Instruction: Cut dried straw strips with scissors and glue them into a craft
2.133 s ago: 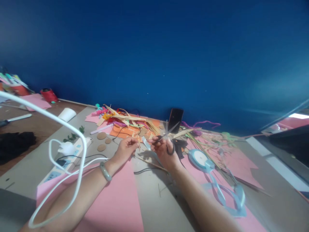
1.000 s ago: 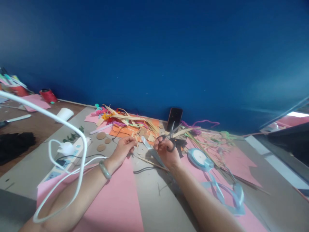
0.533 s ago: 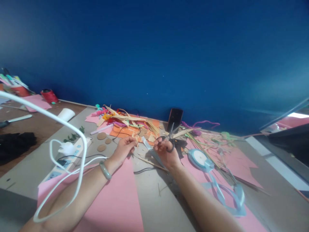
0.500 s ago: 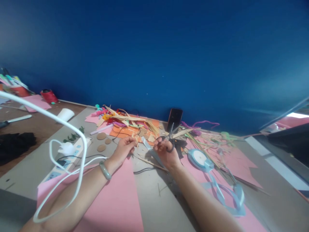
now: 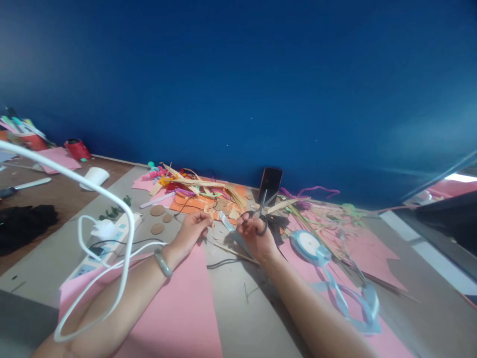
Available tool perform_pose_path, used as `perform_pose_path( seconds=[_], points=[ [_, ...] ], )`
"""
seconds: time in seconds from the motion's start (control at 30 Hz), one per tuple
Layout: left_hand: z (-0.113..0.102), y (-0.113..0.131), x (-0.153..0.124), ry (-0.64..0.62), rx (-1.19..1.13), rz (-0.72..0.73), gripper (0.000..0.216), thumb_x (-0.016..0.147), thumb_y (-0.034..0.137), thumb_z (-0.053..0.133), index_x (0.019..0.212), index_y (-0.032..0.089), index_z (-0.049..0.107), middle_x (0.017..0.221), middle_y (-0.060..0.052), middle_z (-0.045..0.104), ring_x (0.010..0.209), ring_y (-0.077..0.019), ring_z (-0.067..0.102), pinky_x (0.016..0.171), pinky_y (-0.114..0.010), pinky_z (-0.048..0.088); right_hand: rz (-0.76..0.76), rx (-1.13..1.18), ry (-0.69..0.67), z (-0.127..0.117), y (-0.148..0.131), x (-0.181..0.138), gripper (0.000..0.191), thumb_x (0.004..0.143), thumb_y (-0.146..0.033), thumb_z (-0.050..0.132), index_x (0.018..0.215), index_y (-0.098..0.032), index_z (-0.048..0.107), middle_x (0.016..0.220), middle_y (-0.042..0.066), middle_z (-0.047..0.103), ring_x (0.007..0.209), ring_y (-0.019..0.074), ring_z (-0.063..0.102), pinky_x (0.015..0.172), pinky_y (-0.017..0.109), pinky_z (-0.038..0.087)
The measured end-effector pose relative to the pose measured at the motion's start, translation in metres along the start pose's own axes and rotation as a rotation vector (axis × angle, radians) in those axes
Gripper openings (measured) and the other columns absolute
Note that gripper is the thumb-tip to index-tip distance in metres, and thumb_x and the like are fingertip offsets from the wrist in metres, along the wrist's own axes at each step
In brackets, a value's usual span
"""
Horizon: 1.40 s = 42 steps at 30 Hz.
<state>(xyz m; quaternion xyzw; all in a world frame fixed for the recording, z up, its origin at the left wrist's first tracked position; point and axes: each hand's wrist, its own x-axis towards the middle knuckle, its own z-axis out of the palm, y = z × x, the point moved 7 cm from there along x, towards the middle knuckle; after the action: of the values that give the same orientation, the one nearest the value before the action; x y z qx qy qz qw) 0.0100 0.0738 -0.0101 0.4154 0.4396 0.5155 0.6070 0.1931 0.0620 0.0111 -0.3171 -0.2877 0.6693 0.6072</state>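
Note:
My right hand (image 5: 257, 238) is wrapped round the dark handles of a pair of scissors (image 5: 264, 203), whose blades point up and away, slightly apart. To its left, my left hand (image 5: 194, 229) is closed in a pinch. A small tan sliver shows by those fingertips, but I cannot make out whether it is held or lies behind. A pale ribbon end (image 5: 225, 221) lies between the hands. Under the left forearm is a pink sheet (image 5: 175, 318). Thin wooden strips (image 5: 238, 252) rest just below the hands on the grey table.
A white cable (image 5: 126, 223) loops over my left forearm near a power strip (image 5: 112, 248). A dark phone (image 5: 271, 183) leans against the blue wall. Cardboard discs (image 5: 157, 228) and a heap of strips (image 5: 201, 183) lie behind. A blue ribbon spool (image 5: 309, 243) lies at right.
Both hands keep nearly the same place and grip. The scissor blades look a little further apart, and the whole view has shifted very slightly.

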Motion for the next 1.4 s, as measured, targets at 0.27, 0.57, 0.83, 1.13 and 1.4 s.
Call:
perform_pose_path(
  seconds=[0.27,0.57,0.83,1.13,1.4],
  points=[
    [-0.0006,-0.0033,0.0000,0.002,0.006,-0.014,0.022,0.065,0.032,0.072,0.073,0.015,0.059,0.060,0.002,0.059,0.038,-0.0048,0.042,0.030,-0.015,0.025,0.035,-0.014,0.002,-0.0017,0.0006,0.0010,0.008,0.065,-0.020,0.068,0.068,-0.019,0.061,0.069,-0.001,0.059,0.063,0.0112,0.052,0.058,0.022,0.047],
    [-0.0025,-0.0078,0.0029,-0.015,0.021,-0.002,0.021,0.068,0.031,0.071,0.075,0.015,0.060,0.058,0.002,0.059,0.037,-0.0048,0.041,0.030,-0.015,0.025,-0.025,-0.059,0.015,-0.0019,-0.0020,0.0010,0.010,0.066,-0.018,0.066,0.065,-0.021,0.056,0.072,-0.001,0.054,0.067,0.0127,0.053,0.048,0.022,0.042],
    [-0.0017,-0.0071,0.0014,-0.018,0.031,-0.013,0.022,0.068,0.033,0.070,0.074,0.016,0.059,0.049,0.005,0.051,0.034,-0.0060,0.037,0.027,-0.016,0.026,-0.018,-0.032,0.031,-0.0041,-0.0011,0.0013,0.010,0.065,-0.019,0.068,0.069,-0.022,0.059,0.071,0.000,0.055,0.068,0.0144,0.052,0.047,0.023,0.042],
    [-0.0009,-0.0065,0.0009,-0.010,-0.001,-0.013,0.024,0.065,0.033,0.072,0.074,0.015,0.059,0.062,0.001,0.060,0.037,-0.0053,0.042,0.027,-0.016,0.026,-0.009,-0.008,0.023,-0.0038,-0.0003,0.0020,0.011,0.064,-0.017,0.066,0.066,-0.020,0.056,0.072,-0.002,0.055,0.068,0.0124,0.053,0.049,0.022,0.040],
    [-0.0011,-0.0071,0.0015,-0.011,0.008,-0.013,0.024,0.065,0.034,0.073,0.074,0.015,0.060,0.060,0.002,0.059,0.037,-0.0053,0.042,0.028,-0.016,0.027,0.022,-0.053,0.041,-0.0042,-0.0017,0.0010,0.009,0.064,-0.022,0.066,0.064,-0.021,0.057,0.069,0.000,0.056,0.056,0.0111,0.045,0.042,0.022,0.036]
  ],
)
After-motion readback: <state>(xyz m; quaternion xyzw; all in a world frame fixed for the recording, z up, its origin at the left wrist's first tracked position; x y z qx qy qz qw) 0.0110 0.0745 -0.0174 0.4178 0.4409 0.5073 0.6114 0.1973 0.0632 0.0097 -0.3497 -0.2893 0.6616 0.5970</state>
